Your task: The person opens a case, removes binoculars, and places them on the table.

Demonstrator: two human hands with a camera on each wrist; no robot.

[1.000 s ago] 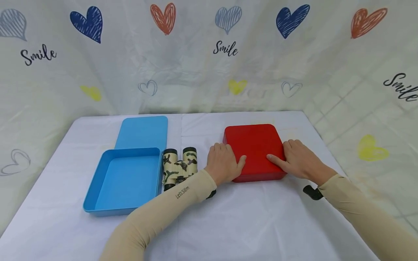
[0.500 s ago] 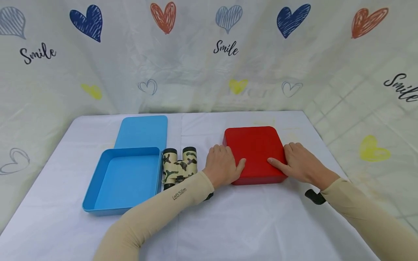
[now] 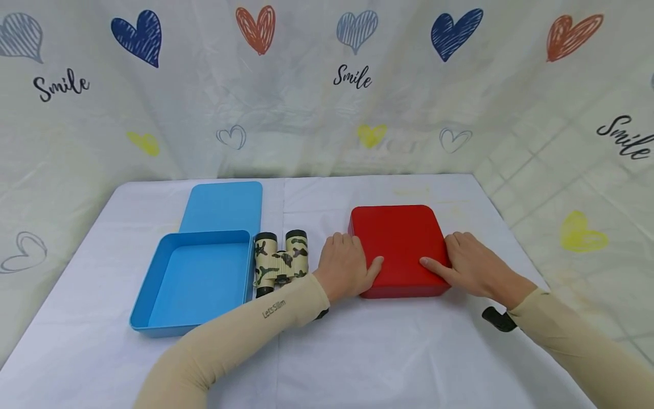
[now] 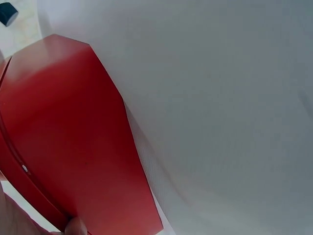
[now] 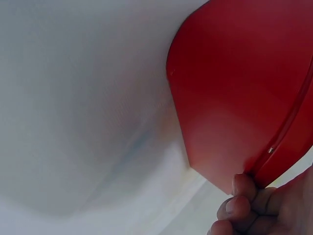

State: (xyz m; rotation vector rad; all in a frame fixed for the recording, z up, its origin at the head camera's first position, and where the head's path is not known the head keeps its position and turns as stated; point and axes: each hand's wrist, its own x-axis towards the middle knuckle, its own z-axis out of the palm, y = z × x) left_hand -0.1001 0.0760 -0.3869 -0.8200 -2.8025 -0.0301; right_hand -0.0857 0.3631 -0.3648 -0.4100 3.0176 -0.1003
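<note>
A red lidded box sits on the right half of the table, its lid on. My left hand grips its left side, thumb over the top and fingers down the wall. On the opposite side my right hand holds it the same way. In the left wrist view, a fingertip touches the seam below the lid of the red box. The right wrist view shows curled fingers at the lid's rim near a corner of the box. The inside of the box is hidden.
An open blue box stands at the left, with a flat blue lid behind it. Camouflage binoculars lie against its right side, their lower part behind my left sleeve. A heart-printed curtain hangs behind the table.
Both hands have drawn the red box a little toward me across the table, keeping their hold on its sides. The blue box, blue lid and binoculars have stayed in place.
</note>
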